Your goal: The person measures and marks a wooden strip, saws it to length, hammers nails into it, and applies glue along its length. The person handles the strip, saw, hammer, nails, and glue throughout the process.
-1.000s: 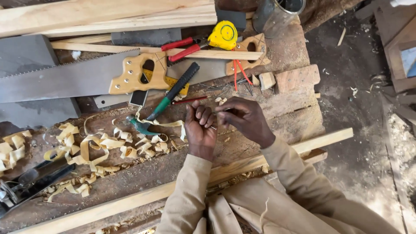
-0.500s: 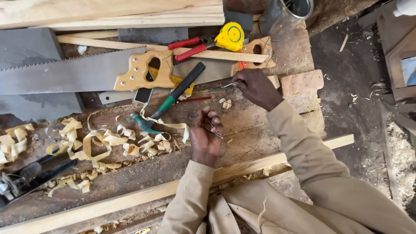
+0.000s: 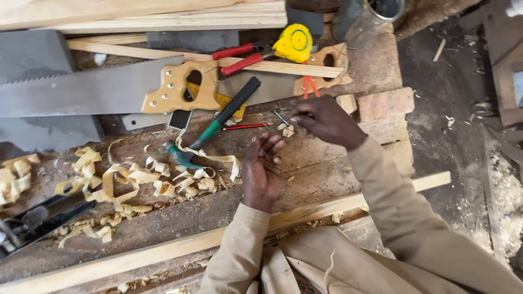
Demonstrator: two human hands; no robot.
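While the left hand [image 3: 261, 173] is held palm-up and open over the middle of the bench [image 3: 180, 218], a thin nail [image 3: 281, 116] is pinched by the closed fingers of the right hand [image 3: 326, 121] toward the far right edge. Open board is left near the front edge, bounded by a wooden strip [image 3: 163, 251]. Room behind is blocked by a hammer [image 3: 212, 128], handsaw [image 3: 109, 92] and shavings [image 3: 125, 179].
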